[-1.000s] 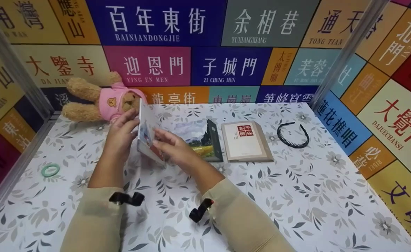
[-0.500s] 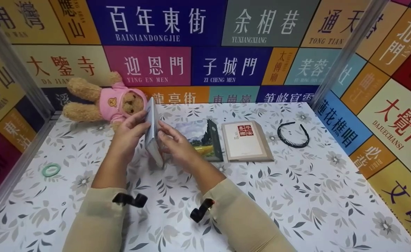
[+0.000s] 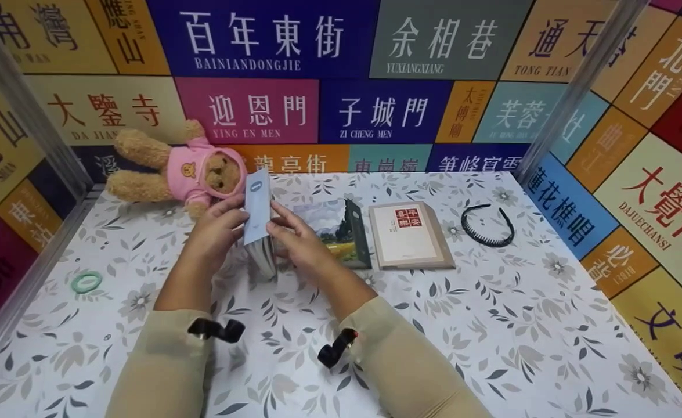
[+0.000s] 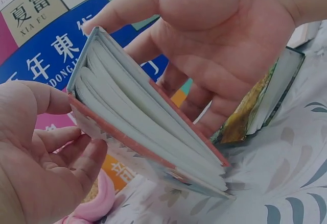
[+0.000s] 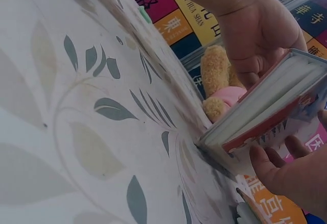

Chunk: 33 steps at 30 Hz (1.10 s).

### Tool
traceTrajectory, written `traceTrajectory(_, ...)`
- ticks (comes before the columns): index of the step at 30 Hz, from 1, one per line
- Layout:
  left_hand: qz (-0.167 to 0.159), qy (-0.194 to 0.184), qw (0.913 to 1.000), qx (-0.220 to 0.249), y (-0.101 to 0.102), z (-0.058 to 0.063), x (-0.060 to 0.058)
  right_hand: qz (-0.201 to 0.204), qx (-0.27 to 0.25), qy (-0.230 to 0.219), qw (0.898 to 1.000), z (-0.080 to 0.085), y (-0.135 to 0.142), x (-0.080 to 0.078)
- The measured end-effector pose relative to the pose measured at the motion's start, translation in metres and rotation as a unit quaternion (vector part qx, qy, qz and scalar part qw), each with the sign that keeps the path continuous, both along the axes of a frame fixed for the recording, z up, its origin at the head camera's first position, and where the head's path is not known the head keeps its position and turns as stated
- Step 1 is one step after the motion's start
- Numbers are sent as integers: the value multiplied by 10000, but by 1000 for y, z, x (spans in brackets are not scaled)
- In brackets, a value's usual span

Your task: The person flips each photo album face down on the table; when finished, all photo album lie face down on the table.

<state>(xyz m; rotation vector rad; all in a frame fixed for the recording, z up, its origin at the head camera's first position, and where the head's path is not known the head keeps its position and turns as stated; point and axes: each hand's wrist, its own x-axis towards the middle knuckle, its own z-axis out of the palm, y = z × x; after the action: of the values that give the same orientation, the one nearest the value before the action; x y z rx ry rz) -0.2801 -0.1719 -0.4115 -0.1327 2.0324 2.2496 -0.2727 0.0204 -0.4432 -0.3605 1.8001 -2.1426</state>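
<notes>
Both hands hold a hardcover book [image 3: 257, 209] on its end between them, its pale blue spine tilted up toward the head camera. On the book's left side, the left hand [image 3: 216, 232] touches the cover with its thumb and fingertips. The right hand [image 3: 300, 235] grips from the right, thumb near the spine edge. Slightly parted white pages [image 4: 138, 106] show between the red-and-blue covers in the left wrist view. In the right wrist view, the book's lower end [image 5: 219, 140] is close to the tabletop; whether it touches is unclear.
A teddy bear in a pink hoodie [image 3: 187, 168] lies behind the left hand. Right of the hands are a landscape-covered book [image 3: 341, 238], a cream book [image 3: 407, 238] and a black headband [image 3: 486, 226]. A green ring [image 3: 85, 283] lies on the left of the floral tabletop [image 3: 294, 360].
The book has shifted a little to the right and turned, so its spine now faces the head camera instead of a cover. Both hands have kept hold, the left moving right with it.
</notes>
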Motion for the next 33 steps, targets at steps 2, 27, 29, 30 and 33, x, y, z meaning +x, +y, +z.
traceTrajectory(2, -19, 9, 10000, -38, 0, -1, 0, -12, -7, -63, 10000, -1, 0, 0)
traceTrajectory(27, -333, -1055, 9917, -657, -11, -22, -6, -526, 52, -141, 9985, -1, 9, -5)
traceTrajectory(29, -397, -1264, 9884, -743, -14, -28, -7, -649, 26, -54, 9979, 0, 11, -5)
traceTrajectory(30, -412, -1322, 9874, -771, -14, -31, -7, -689, -12, -40, 9976, 0, 12, -5)
traceTrajectory(33, -424, -1371, 9867, -770, -15, -34, -7, -774, -47, -49, 9970, 0, 14, -7)
